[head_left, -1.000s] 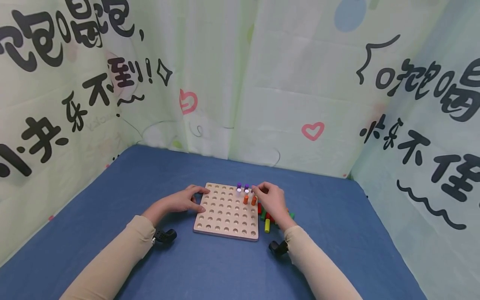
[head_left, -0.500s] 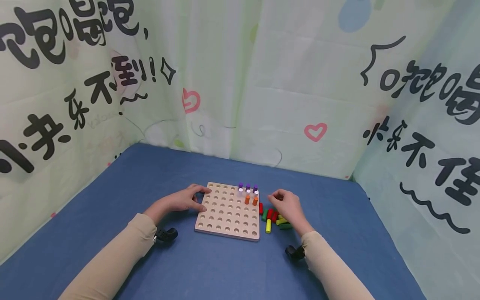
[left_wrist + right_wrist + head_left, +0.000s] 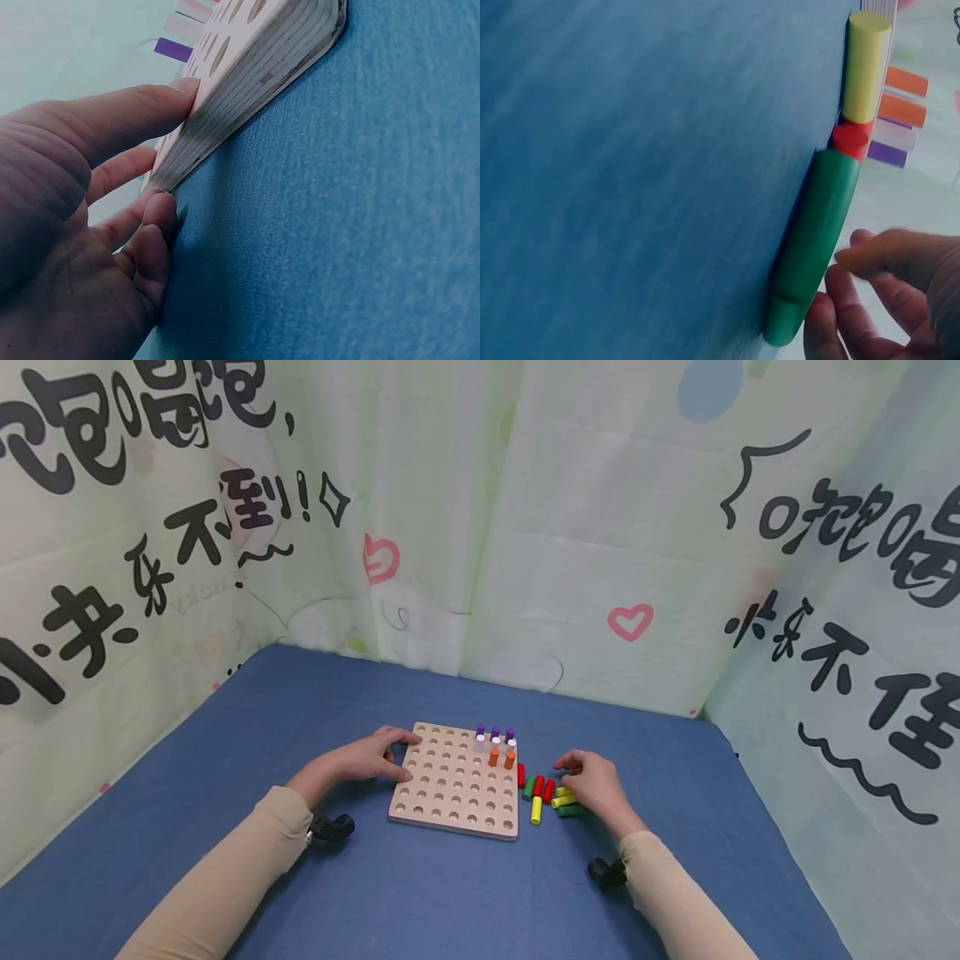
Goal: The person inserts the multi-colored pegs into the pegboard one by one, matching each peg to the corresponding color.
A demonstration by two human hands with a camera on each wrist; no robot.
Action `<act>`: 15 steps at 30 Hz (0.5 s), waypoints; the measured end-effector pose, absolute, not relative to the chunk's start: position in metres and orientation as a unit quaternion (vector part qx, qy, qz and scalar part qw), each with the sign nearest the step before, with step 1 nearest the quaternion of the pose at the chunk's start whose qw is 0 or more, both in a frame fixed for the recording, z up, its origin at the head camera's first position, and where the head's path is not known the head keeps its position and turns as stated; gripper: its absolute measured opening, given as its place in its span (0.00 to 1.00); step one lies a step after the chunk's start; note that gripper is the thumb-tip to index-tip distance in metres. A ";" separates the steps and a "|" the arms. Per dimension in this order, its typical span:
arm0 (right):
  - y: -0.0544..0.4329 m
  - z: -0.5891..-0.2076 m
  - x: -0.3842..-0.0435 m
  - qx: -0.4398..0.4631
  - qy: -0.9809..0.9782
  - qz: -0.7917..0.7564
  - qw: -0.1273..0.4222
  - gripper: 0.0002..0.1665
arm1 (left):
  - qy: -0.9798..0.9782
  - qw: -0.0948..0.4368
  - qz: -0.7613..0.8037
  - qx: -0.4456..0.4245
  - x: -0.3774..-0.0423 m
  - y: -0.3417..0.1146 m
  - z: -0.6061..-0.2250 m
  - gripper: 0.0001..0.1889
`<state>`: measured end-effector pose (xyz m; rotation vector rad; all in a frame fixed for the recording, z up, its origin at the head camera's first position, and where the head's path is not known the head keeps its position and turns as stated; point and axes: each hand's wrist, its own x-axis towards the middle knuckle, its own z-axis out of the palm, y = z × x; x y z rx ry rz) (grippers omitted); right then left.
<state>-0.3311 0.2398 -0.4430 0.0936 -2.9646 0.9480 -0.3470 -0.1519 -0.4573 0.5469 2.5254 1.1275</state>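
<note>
A wooden pegboard [image 3: 453,827] with rows of round holes lies on the blue cloth. My left hand [image 3: 367,757] rests on its left edge; in the left wrist view the thumb [image 3: 142,112] touches the top edge and the lower fingers are bent. Purple pegs [image 3: 495,732], white pegs [image 3: 496,743] and two orange pegs [image 3: 493,757] stand at the board's far right corner. Beside loose pegs my right hand [image 3: 596,785] hovers, fingers loosely bent, nothing visible between them. Nearest it in the right wrist view are a green peg [image 3: 821,217] and a smaller green end.
Loose red pegs [image 3: 538,785], yellow pegs [image 3: 536,810] and green pegs [image 3: 572,811] lie in a pile right of the board. The blue cloth [image 3: 450,902] covers the table. Printed curtains [image 3: 555,568] stand behind and at both sides.
My right hand has left the third purple peg, now standing at the far right corner, and moved right and toward me over the loose pegs. The left hand has stayed at the board.
</note>
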 end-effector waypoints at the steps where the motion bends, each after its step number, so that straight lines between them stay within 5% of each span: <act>1: 0.242 -0.443 -0.331 0.028 -0.951 0.308 0.015 0.15 | 0.884 0.161 0.395 0.192 -0.347 -0.152 -0.457 0.36; 15: 0.258 -0.446 -0.334 0.042 -0.956 0.291 0.012 0.13 | 0.883 0.159 0.396 0.194 -0.346 -0.152 -0.458 0.36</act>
